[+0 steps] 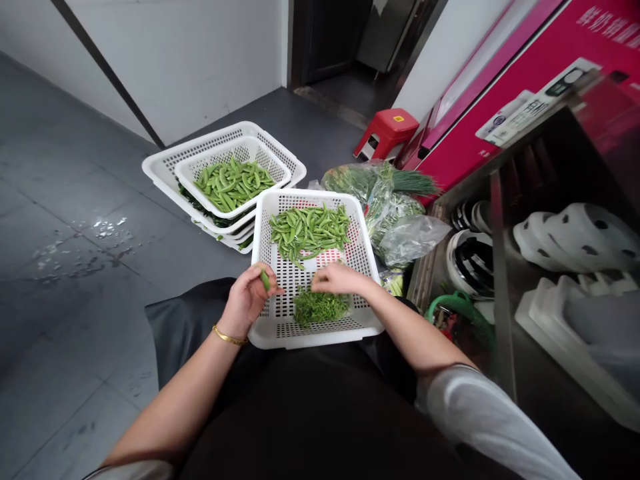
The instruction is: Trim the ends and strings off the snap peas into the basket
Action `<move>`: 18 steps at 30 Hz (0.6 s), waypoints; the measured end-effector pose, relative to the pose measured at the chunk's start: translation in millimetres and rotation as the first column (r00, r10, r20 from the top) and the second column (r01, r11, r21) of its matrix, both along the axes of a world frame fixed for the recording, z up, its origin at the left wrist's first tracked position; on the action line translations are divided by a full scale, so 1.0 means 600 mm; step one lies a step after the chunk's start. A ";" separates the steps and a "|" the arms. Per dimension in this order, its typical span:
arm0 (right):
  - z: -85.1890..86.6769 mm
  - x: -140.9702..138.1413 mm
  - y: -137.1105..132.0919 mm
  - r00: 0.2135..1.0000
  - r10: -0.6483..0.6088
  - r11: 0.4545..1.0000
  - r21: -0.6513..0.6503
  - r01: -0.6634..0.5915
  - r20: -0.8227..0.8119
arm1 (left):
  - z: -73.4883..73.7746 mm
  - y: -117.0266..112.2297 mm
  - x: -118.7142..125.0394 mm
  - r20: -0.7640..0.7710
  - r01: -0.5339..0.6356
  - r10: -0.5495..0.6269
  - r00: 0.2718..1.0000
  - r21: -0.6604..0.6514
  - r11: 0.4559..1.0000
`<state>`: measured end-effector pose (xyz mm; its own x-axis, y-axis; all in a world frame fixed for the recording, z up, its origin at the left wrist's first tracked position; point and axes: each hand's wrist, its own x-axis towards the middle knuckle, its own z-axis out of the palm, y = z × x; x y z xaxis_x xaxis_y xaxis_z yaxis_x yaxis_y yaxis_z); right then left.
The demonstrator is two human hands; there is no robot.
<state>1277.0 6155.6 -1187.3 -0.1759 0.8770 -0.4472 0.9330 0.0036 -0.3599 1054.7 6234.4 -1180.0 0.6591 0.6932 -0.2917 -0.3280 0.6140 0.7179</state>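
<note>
A white perforated basket (370, 267) rests on my lap. Whole green pea pods (310, 230) lie heaped in its far half, and a pile of thin green trimmings (320, 308) sits in the near half. At the basket's left rim, my left hand (250, 293) is closed on a single pea pod (265, 279). My right hand (333, 278) hovers over the far edge of the trimmings with its fingers pinched together. Whatever may be between those fingertips is too small to tell.
Left of the lap basket stand stacked white baskets (155, 168), the top one holding more pea pods (233, 183). Bagged greens (390, 207) lie to the right, near a red stool (387, 130). A metal shelf with white containers (575, 233) runs along the right side.
</note>
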 end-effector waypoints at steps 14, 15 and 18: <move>-0.007 -0.046 0.008 0.974 -0.207 0.960 0.175 0.221 -0.095 | -0.032 -0.042 0.039 -0.460 0.221 -0.065 0.886 0.295 0.929; 0.003 -0.055 -0.008 0.960 -0.209 0.948 0.202 0.246 -0.188 | -0.033 -0.045 0.042 -0.452 0.235 -0.060 0.890 0.341 0.910; 0.027 -0.071 -0.045 0.926 -0.214 0.910 0.281 0.304 -0.310 | -0.031 -0.052 0.042 -0.407 0.234 -0.096 0.908 0.306 0.923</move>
<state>1234.6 6128.4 -1171.3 0.0045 0.9945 -0.1049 0.7855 -0.0684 -0.6151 1080.2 6203.4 -1198.6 0.6599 0.6855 -0.3077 0.0949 0.3302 0.9391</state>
